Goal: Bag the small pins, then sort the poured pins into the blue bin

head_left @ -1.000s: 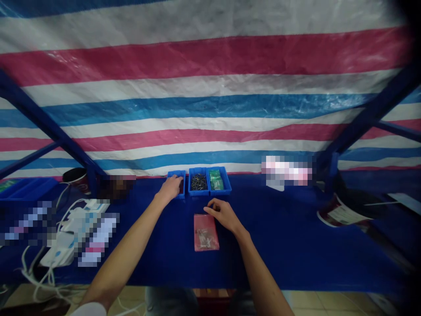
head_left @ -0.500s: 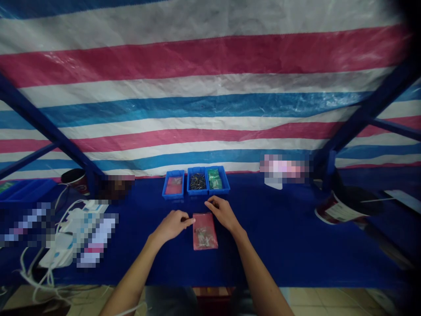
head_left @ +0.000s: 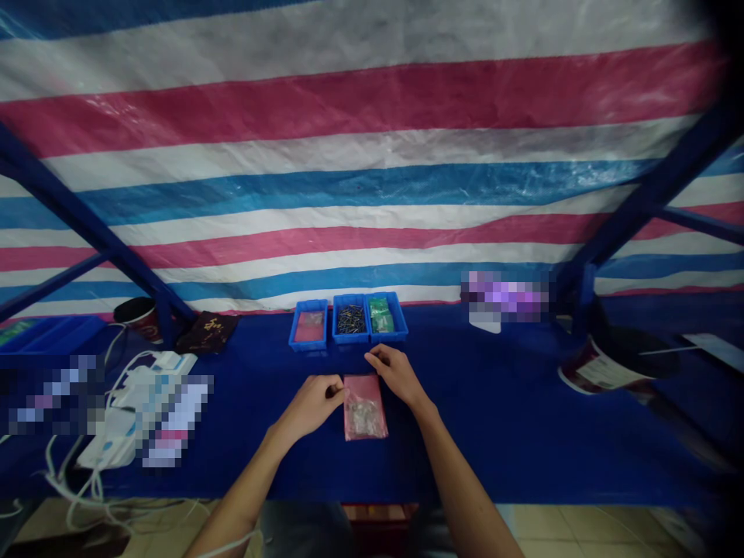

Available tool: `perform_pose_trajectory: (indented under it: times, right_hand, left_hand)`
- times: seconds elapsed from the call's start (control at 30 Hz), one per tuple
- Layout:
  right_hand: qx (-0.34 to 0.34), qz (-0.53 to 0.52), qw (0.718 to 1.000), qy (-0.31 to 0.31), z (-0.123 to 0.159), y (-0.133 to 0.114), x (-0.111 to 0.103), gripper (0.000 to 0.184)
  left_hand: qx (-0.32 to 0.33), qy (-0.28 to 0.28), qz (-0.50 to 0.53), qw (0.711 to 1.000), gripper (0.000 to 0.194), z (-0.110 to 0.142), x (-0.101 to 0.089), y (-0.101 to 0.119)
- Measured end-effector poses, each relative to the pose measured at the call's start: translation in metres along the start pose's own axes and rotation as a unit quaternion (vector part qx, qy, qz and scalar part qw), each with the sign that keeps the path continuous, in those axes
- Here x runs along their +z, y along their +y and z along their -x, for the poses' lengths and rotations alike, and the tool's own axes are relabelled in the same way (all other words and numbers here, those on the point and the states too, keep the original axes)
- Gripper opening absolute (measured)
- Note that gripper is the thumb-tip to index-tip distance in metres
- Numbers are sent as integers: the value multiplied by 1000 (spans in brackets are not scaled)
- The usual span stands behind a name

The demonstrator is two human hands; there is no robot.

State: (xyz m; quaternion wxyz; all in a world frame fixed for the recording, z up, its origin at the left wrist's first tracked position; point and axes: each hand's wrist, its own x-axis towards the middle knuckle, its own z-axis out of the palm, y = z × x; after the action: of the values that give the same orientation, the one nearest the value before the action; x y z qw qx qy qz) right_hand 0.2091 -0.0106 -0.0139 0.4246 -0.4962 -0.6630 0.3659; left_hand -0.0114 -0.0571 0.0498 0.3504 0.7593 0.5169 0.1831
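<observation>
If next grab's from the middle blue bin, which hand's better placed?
Right, I'd say: the right hand sits farther forward, nearer the middle blue bin. The left hand is farther back, fingers at the left edge of the nearest pink bag.

Pink bag [head_left: 365,391], between table [head_left: 494,434] front and back edges: thin plastic film, glossy, wrinkled. Trays [head_left: 351,339] along back edge: smooth blue plastic, slight sheen. Small pieces [head_left: 351,319] in middle one: metal, dull shine. Power strip [head_left: 156,380], left edge: smooth white plastic. Tabletop: smooth. Tarp [head_left: 372,186] beyond back edge: creased plastic, shiny streaks.
</observation>
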Motion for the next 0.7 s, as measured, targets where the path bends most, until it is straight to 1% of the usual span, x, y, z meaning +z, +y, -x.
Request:
perform_pose_trajectory:
  times: [0.1, 0.2, 0.3, 0.37, 0.4, 0.5, 0.57, 0.63, 0.7]
  right_hand:
    - [11, -30, 999, 10, -2, 2, 0, 38]
    - [33, -98, 994, 23, -4, 2, -3, 45]
    - [53, -187, 981, 30, -4, -3, -6, 60]
    - [60, -236, 970, 20, -3, -8, -7, 69]
    - [64, -254, 965, 10, -2, -10, -7, 69]
    - [70, -272, 959, -34, 1, -14, -7, 57]
    - [71, -259, 962, -39, 1, -14, -6, 48]
    - [64, -249, 966, -4, 0, -12, -5, 44]
    - [47, -243, 967, 52, -1, -10, -4, 42]
  left_hand:
    - [19, -13, 51, 998, 30, 3, -2, 11]
    - [21, -38, 147, 988, 29, 0, -4, 18]
    - [17, -50, 264, 963, 31, -12, -2, 15]
    - [11, -40, 329, 943, 33, -24, 0, 11]
    - [8, -28, 355, 934, 34, -30, 0, 8]
    - [10, 6, 406, 914, 34, -47, 2, 4]
    - [18, 23, 411, 911, 33, -56, 3, 4]
    - [34, 34, 390, 919, 33, -61, 6, 6]
    - [56, 38, 341, 938, 34, -64, 11, 6]
